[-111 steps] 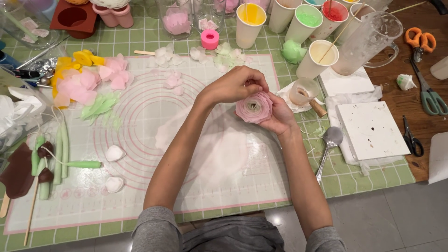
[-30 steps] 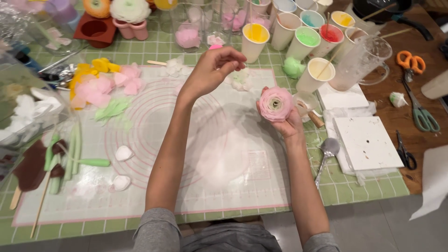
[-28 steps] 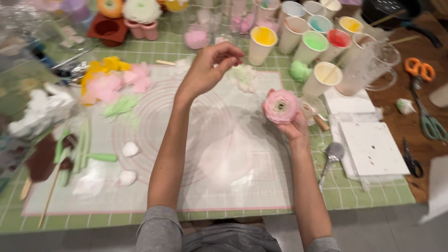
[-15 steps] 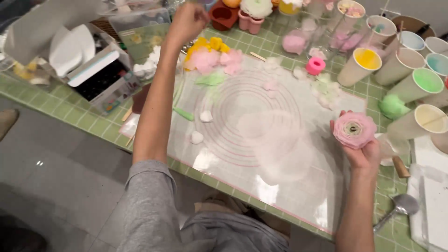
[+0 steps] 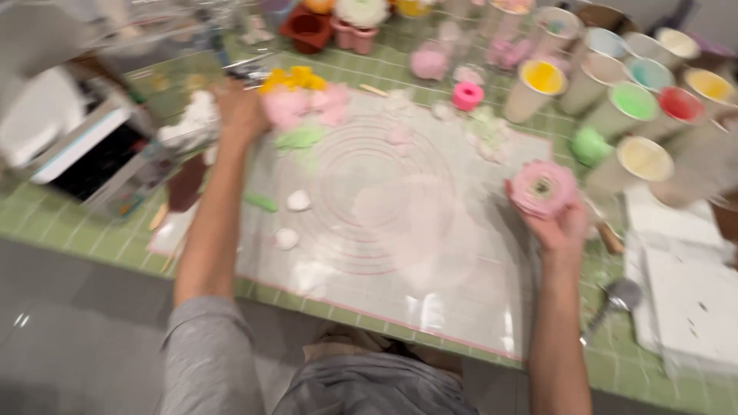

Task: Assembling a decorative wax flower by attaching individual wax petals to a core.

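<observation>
Since the earlier frames the left hand has left the middle of the mat and stretched out to the far-left part of the worktop, while the right hand has stayed up with the pink flower; the camera has swung left with the reach, and the picture is smeared by that motion.

Head view: the right hand cups the pink flower from below, fingers curled round its base, holding it clear above the right edge of the translucent work mat. The left hand lies just beside the heap of pink and yellow petals and a pile of white pieces near the mat's far-left corner. Blur hides its fingers, so I cannot tell how far open it is or whether it has anything in hold.

By my judgement the step in hand is fetching another piece for the flower. That calls for a light pinch on one soft piece, without dragging its neighbours.

Room is tight at the far-left: an open box stands along the left edge and containers crowd the far edge. Paper cups of colour stand close behind the flower at the far-right. The middle of the mat carries only small white lumps.
</observation>
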